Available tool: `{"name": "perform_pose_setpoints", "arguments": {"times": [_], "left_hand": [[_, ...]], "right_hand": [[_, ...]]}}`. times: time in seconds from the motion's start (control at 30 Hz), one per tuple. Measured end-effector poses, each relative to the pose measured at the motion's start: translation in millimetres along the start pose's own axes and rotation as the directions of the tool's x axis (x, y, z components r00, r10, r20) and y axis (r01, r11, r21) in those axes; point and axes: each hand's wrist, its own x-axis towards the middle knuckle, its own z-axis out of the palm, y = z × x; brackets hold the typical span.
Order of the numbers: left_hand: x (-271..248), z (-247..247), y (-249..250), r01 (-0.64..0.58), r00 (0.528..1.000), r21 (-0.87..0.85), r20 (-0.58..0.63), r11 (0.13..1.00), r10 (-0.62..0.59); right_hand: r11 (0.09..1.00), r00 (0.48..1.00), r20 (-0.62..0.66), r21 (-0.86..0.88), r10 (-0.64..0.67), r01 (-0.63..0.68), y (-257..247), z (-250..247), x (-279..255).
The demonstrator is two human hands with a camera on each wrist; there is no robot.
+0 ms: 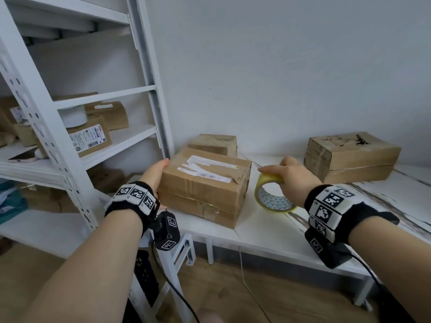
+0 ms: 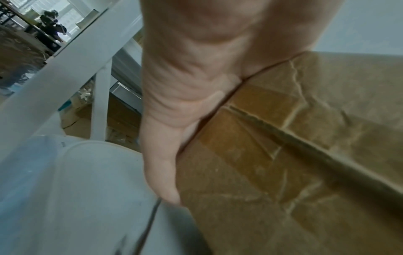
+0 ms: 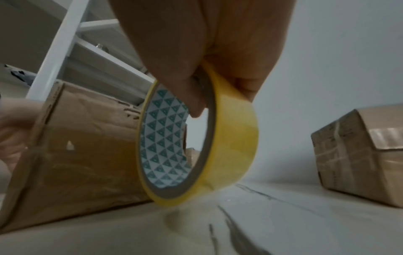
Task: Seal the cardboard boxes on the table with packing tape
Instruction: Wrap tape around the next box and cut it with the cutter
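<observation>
Left hand (image 1: 154, 173) lay flat against labelled cardboard box (image 1: 205, 183) on white counter (image 1: 268, 229), barcode label print unreadable, right hand (image 1: 291, 176) fingers pinched upright yellow tape roll (image 1: 271, 194) beside box, triangle-patterned core.

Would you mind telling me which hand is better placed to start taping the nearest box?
Probably the right hand: its grip already holds the tape roll beside the box, which the left hand steadies.

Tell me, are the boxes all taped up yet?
Not yet. The right hand grips the tape roll just above the table, and no strip is pulled out. The left hand steadies the labelled box. The far box and back box wait untouched.
</observation>
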Motion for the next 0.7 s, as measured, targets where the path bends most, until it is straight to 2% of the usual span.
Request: {"name": "perform_pose_setpoints", "arguments": {"times": [0.1,0.17,0.2,0.27,0.3,0.37,0.43,0.5,0.57,0.63,0.7], "left_hand": [[2,-3,-2,-0.076,0.996,0.102,-0.033,0.992,0.08],[13,-10,-3,-0.131,0.978,0.397,-0.097,0.908,0.183],[14,-12,-1,-0.152,0.96,0.567,-0.109,0.809,0.257],[7,-9,4,-0.193,0.894,0.829,-0.073,0.525,0.443],[-2,-3,8,-0.226,0.853,0.886,-0.021,0.405,0.522],[-26,17,11,-0.367,0.79,0.898,0.165,0.241,0.591],[-49,47,5,-0.504,0.763,0.863,0.418,0.048,0.494],[-66,73,-5,-0.551,0.779,0.832,0.542,-0.067,0.316],[-69,88,-12,-0.525,0.806,0.841,0.54,-0.129,0.244],[-65,93,-17,-0.484,0.81,0.859,0.512,-0.168,0.286],[-63,94,-18,-0.463,0.805,0.87,0.492,-0.168,0.33]], "right_hand": [[1.0,0.998,0.05,-0.016,-0.023,0.024,-9,5,1],[0.999,0.997,0.064,-0.019,-0.033,0.034,-14,10,2],[0.999,0.997,0.064,-0.021,-0.034,0.036,-16,12,3],[0.999,0.997,0.068,-0.023,-0.03,0.032,-19,13,4],[0.999,0.997,0.07,-0.021,-0.028,0.03,-20,13,4],[0.999,0.997,0.076,-0.02,-0.023,0.025,-21,14,6],[1.0,0.996,0.084,-0.017,-0.018,0.02,-22,15,8],[1.0,0.995,0.104,-0.005,-0.006,0.007,-22,14,8],[1.0,0.993,0.121,0.005,0.006,-0.007,-20,11,6],[1.0,0.993,0.116,0.023,0.011,-0.013,-16,9,4],[0.998,0.995,0.092,0.06,0.024,-0.03,-11,6,1]]}}
